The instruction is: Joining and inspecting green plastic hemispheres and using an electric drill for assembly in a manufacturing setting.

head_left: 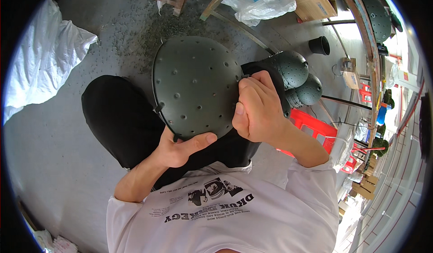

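Observation:
A dark green plastic half-sphere shell (198, 84), dotted with small holes and dimples, sits over my lap with its domed side up. My left hand (180, 149) is closed on its near rim, thumb lying on the outer surface and fingers hidden beneath. A small tab sticks out from the rim near that hand. Against the shell's right side, my right hand (258, 106) is curled into a tight grip. Whatever lies within those curled fingers, if anything, is hidden.
More green half-spheres (293, 68) lie stacked beyond my right knee, near a red plastic stool (313, 129). A black pot (319, 45) and a cardboard box (309, 0) stand farther off. White sheeting (49, 59) is at the left; dark bits (149, 32) litter the floor ahead.

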### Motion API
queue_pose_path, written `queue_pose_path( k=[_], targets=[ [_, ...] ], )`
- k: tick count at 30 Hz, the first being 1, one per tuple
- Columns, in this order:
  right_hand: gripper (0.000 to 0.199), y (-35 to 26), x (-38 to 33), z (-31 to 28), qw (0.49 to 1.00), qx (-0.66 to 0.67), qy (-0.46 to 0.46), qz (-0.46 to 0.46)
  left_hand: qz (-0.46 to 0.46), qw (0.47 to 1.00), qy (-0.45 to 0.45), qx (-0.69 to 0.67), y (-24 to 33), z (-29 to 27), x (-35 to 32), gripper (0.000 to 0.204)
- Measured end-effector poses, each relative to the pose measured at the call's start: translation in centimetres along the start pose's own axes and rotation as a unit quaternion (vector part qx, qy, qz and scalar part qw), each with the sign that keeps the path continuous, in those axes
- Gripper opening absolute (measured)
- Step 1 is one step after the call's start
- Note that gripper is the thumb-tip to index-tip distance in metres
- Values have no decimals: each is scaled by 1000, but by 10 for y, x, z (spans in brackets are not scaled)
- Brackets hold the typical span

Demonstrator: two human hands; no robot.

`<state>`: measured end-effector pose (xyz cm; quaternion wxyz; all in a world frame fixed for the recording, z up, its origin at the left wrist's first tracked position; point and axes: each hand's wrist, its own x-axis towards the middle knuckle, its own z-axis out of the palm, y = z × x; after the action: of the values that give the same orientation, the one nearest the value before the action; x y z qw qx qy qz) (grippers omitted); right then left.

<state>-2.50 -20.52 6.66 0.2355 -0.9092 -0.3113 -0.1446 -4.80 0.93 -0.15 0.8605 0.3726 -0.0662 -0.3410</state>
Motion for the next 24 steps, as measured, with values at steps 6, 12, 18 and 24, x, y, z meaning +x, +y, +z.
queue_pose_path(
  k=[6,12,18,24],
  targets=[
    [19,2,2,0,1000,8,-10,4,4,1000,-7,14,3,0,0,27],
    [20,5,5,1,1000,-7,-13,10,-4,1000,4,-9,2,1,6,28],
    [26,7,4,4,999,34,-37,16,-21,998,49,-26,0,3,1,37],
    [18,6,0,-2,998,4,-34,52,7,994,85,-62,3,12,9,48]
  ],
)
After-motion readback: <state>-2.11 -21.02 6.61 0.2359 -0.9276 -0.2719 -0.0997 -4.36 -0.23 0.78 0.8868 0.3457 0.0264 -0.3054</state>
